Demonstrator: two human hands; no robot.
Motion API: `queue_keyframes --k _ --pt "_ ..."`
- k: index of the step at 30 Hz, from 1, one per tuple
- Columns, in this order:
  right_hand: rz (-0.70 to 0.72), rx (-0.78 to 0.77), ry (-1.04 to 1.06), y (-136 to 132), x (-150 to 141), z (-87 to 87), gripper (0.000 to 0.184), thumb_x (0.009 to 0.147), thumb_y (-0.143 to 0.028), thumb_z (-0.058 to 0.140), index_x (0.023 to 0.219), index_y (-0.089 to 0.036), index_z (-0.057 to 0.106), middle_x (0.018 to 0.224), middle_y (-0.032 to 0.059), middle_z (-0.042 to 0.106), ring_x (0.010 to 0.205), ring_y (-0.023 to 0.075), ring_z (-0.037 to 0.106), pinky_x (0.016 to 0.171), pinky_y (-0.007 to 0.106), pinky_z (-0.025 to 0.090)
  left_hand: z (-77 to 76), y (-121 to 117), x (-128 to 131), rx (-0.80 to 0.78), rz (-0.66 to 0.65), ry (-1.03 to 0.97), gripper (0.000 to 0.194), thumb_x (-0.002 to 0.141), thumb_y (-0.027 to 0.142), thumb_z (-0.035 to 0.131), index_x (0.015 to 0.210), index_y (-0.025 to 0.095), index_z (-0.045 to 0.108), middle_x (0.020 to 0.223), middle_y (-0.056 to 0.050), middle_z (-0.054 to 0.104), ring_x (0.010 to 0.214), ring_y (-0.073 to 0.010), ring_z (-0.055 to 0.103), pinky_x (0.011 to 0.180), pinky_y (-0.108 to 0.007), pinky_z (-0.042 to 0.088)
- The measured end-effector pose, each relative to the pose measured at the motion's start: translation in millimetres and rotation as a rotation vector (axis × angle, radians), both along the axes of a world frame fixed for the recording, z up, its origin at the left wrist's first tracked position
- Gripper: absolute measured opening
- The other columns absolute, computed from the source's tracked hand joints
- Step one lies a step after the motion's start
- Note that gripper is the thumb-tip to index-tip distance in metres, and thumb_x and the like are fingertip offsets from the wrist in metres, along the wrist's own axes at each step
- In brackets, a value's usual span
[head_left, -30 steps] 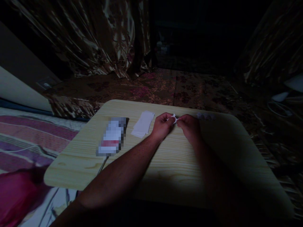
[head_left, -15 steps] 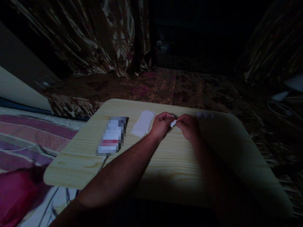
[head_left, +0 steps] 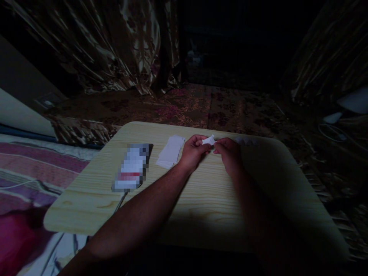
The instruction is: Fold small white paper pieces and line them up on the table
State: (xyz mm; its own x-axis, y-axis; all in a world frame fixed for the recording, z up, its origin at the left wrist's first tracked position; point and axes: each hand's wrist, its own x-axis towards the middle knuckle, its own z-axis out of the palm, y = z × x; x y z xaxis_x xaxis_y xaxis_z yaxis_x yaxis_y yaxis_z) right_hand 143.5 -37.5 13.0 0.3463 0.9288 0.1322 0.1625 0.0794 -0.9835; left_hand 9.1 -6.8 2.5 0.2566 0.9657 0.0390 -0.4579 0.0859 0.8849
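Over the far middle of the wooden table (head_left: 201, 195), a small folded piece of white paper (head_left: 208, 140) is pinched between my two hands. My left hand (head_left: 194, 152) grips its left side, thumb in front. My right hand (head_left: 228, 152) is closed with its fingertips on the paper's right end. To the left of my left hand lies a loose stack of white paper sheets (head_left: 170, 150). Just beyond my right hand, several small pale folded pieces (head_left: 247, 142) stand in a row, dim in the shadow.
A phone (head_left: 131, 168) with a blurred screen and a cable lies on the table's left part. Striped bedding (head_left: 25, 168) and a pink cloth or bag (head_left: 20, 237) are at the left. Patterned fabric (head_left: 172, 107) and curtains (head_left: 138, 46) lie beyond the table's far edge.
The white paper has been turned in my fingers and now shows a wider, pointed shape standing up. My left thumb has shifted lower along it. The whole view has moved slightly.
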Motion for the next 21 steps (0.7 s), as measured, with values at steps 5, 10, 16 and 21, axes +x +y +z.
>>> queue_keyframes --k 5,10,16,21 --pt "0.041 0.016 0.012 0.3 -0.6 -3.1 0.021 0.070 -0.037 0.066 0.078 -0.018 0.062 0.060 -0.0020 0.062 0.057 0.0147 0.059 0.058 0.027 0.047 -2.3 1.3 -0.2 0.026 0.093 0.013 0.038 0.060 0.022 0.078 0.093 0.017 0.060 0.066 0.002 0.063 0.057 -0.0098 0.057 0.058 -0.024 0.045" --pt "0.061 0.005 -0.038 0.7 -0.2 -6.1 0.022 0.072 -0.038 0.064 0.079 -0.018 0.065 0.058 -0.0016 0.062 0.057 0.0142 0.057 0.060 0.027 0.045 -1.2 1.4 -1.8 0.073 0.123 0.041 0.042 0.061 0.022 0.078 0.100 0.017 0.063 0.065 0.004 0.061 0.053 -0.0070 0.052 0.055 -0.021 0.042" --pt "0.057 0.007 -0.061 0.4 0.9 -5.9 0.020 0.072 -0.037 0.064 0.075 -0.017 0.066 0.059 -0.0009 0.063 0.057 0.0139 0.056 0.055 0.025 0.040 1.0 0.3 -1.3 0.051 0.140 0.082 0.037 0.065 0.029 0.076 0.098 0.016 0.067 0.063 0.002 0.063 0.053 -0.0077 0.053 0.055 -0.022 0.042" --pt "0.068 0.010 -0.048 1.2 -1.8 -6.8 0.019 0.073 -0.035 0.063 0.074 -0.017 0.065 0.059 -0.0014 0.060 0.055 0.0125 0.053 0.053 0.024 0.039 0.5 0.3 -2.0 0.063 0.170 0.100 0.033 0.068 0.031 0.074 0.098 0.017 0.065 0.064 0.002 0.064 0.053 -0.0087 0.054 0.055 -0.022 0.043"
